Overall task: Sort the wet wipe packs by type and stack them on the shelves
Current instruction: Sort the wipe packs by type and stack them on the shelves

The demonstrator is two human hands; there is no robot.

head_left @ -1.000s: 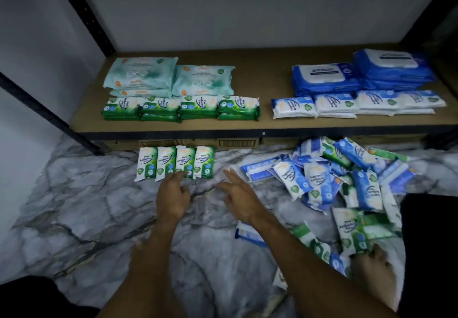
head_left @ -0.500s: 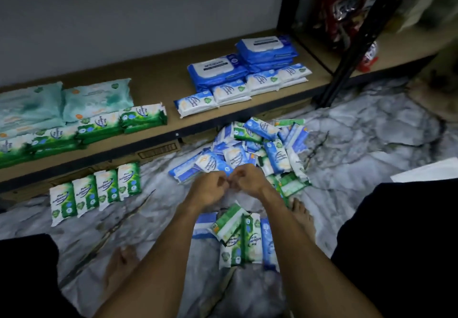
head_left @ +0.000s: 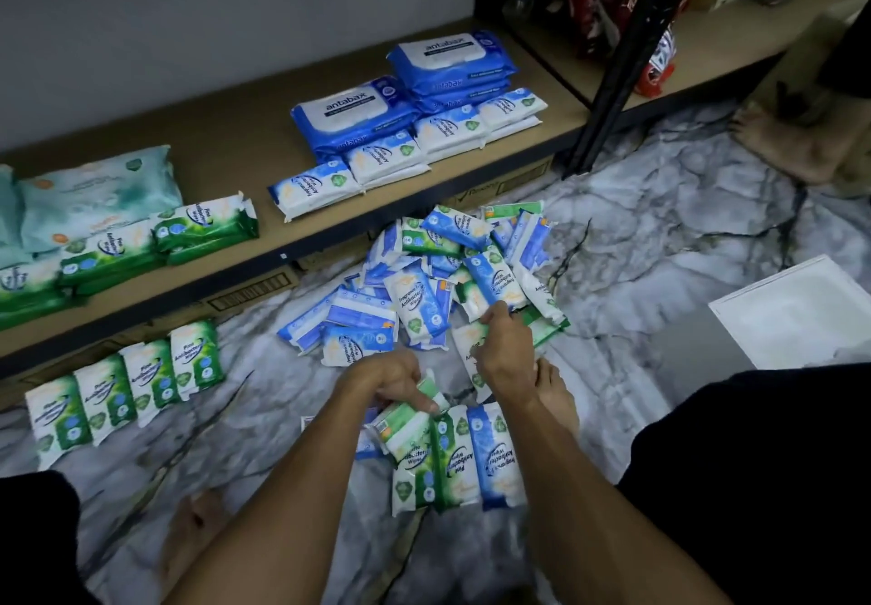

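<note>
**Green pack (head_left: 405,416) gripped near the floor pile (head_left: 424,284)**

The left hand (head_left: 389,375) curls around the green pack, low over three packs lying on the marble floor (head_left: 660,236). The right hand (head_left: 504,352) is at the near edge of the mixed blue-and-green pile with its fingers curled; what it holds, I cannot tell. Sorted packs lie on the shelf (head_left: 245,133).

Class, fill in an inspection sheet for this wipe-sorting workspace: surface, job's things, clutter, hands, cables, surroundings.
Surface: marble floor; wooden shelf above it.
Job's things: green packs and blue packs sorted on the shelf; row of four green packs and a mixed pile on the floor.
Clutter: white panel on the floor, right.
Hands: left hand grips a green pack; right hand reaches into the pile, grip unclear.
Cables: nothing seen.
Surroundings: grey wall, black post, red bags on the next shelf.
</note>
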